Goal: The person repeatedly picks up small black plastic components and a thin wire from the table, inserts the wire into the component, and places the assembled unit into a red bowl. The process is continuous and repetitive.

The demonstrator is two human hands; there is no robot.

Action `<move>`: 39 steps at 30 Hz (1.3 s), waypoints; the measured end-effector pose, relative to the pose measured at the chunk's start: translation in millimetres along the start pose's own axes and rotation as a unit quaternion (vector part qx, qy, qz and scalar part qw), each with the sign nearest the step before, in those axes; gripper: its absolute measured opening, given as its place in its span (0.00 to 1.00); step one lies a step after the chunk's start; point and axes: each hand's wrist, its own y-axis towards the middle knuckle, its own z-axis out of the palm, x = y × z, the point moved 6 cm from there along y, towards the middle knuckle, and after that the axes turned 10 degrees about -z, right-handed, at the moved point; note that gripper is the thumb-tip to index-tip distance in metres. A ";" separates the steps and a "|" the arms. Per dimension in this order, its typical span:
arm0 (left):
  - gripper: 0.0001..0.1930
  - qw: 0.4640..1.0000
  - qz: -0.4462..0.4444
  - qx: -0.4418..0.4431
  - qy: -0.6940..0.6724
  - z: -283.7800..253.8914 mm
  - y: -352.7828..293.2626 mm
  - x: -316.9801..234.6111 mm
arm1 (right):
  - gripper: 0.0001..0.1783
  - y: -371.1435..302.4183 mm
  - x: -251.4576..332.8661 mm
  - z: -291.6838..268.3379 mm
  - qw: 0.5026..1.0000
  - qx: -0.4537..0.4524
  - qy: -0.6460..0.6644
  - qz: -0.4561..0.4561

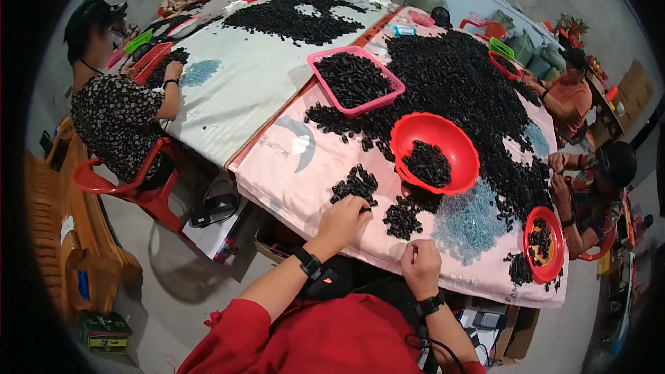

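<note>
My left hand (344, 223) rests at the near edge of a pink-covered table, its curled fingertips beside a small heap of short black cylindrical pieces (355, 185). Whatever its fingers may hold is hidden. To the right, my right hand (421, 268) hovers by the table edge with fingers curled in; anything between them is too small to make out. Between the hands and a little farther off lies another small cluster of black pieces (402, 219). A pile of small translucent bluish pieces (470, 223) spreads right of it. Beyond stands a red scalloped bowl (454, 140) partly filled with black pieces.
A pink basket (396, 90) full of black pieces stands farther back, beside a large black heap (457, 76). At right sits a red oval tray (533, 263). People work around the tables, one on a red chair (131, 190) at left.
</note>
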 end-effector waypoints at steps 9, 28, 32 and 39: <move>0.11 0.999 -0.030 0.024 0.003 -1.5 -0.4 1.2 | 0.08 3.4 -1.7 -2.9 0.998 0.000 0.045 0.031; 0.16 0.803 -0.278 0.385 -0.360 26.5 -27.9 -1.3 | 0.05 -11.5 -27.3 6.1 0.959 0.038 0.194 0.204; 0.16 0.817 -0.254 0.384 -0.346 27.8 -30.3 0.1 | 0.05 -11.2 -26.6 5.1 0.954 0.024 0.209 0.212; 0.17 0.852 -0.236 0.359 -0.299 18.9 -28.7 -10.6 | 0.05 -8.6 -21.4 4.1 0.958 0.010 0.209 0.197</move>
